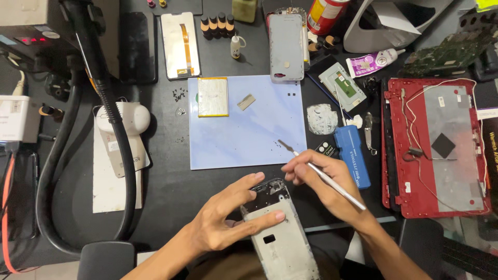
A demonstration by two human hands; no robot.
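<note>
The left hand [220,220] grasps the phone frame [277,233] above the desk [171,186]. The right hand [324,184] pinches a spudger [321,173], just beside the blue mat [244,129].

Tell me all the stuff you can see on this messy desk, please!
Work mat: one, pale blue, middle of the desk.
Flat battery: one, silvery with yellow edge, on the mat's top left.
Phone frame: one, grey, opened up, at the bottom.
Phone back cover: one, grey, above the mat.
Screen panel: one, whitish with orange ribbon, top.
Small bottles: four, dark with orange tops, top.
Laptop shell: one, red, right side.
Blue case: one, right of the mat.
Black hose: one, left side.
Left hand: holds the phone frame.
Right hand: holds a thin metal tool.
</note>
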